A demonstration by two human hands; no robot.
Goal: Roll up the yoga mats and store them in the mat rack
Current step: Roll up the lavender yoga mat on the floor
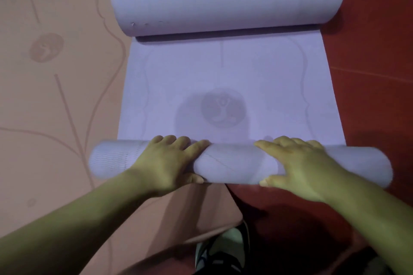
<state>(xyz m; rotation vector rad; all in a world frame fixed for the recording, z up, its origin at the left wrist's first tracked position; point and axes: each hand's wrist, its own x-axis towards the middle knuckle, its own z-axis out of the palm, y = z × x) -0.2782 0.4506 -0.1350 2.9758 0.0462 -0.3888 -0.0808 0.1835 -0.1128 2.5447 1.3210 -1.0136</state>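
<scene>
Reaches both forearms [67, 219] out above a shoe [221, 250] and sets the left hand [166, 163] and right hand [299, 163] palm-down on the near roll [234, 163] of the lilac mat [223, 73]. Lays the fingers apart over the top with thumbs behind, pressing rather than clamping, likely to hold the coil tight. Spaces the hands either side of centre, probably against skewing. Faces a flat stretch and a fatter far roll [228, 0] on the red floor [368, 51], beside an orange mat [44, 73]. Shows no rack.
</scene>
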